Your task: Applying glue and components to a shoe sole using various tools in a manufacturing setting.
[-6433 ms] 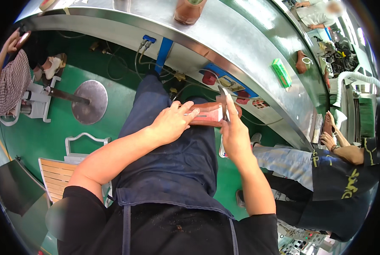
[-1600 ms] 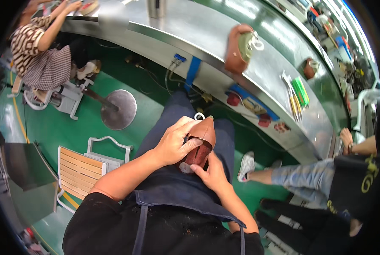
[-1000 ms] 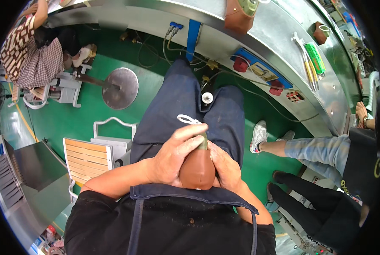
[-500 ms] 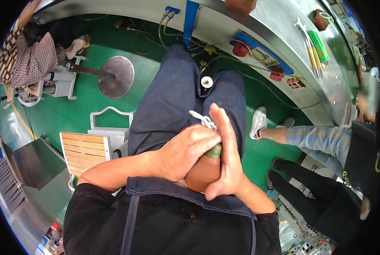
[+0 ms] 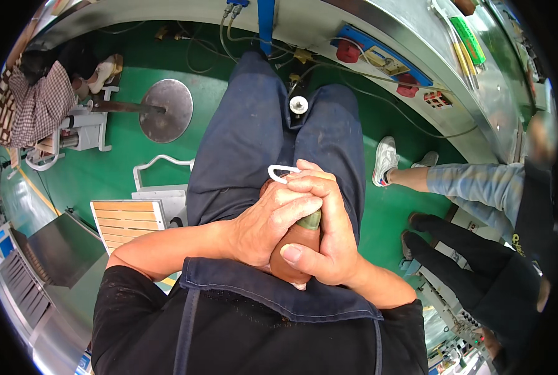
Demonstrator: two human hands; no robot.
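Observation:
Close to my apron, a smooth reddish-brown rounded piece (image 5: 296,239), pot-like, is held in both hands. Between the hands shows its olive-green part (image 5: 311,220). My left hand (image 5: 260,226) is wrapped round the left and far side, fingers bent over the top. From the right, my right hand (image 5: 333,240) closes round it, its thumb pressed on the brown surface and its fingers folded beside and partly over the left ones. Beyond the fingers a white loop, perhaps cord (image 5: 281,169), sticks out. The underside and far end of the piece are hidden.
Ahead curves a metal workbench (image 5: 410,53) with red sockets (image 5: 406,85) and cables. A slatted wooden seat (image 5: 128,219) and a round metal disc base (image 5: 166,110) stand at left. Two people stand at right; a person in a checked garment (image 5: 43,100) is far left.
My right fingers, stretched out straight before, have bent over toward the left hand, and the right thumb now presses on the brown piece. The view has shifted slightly.

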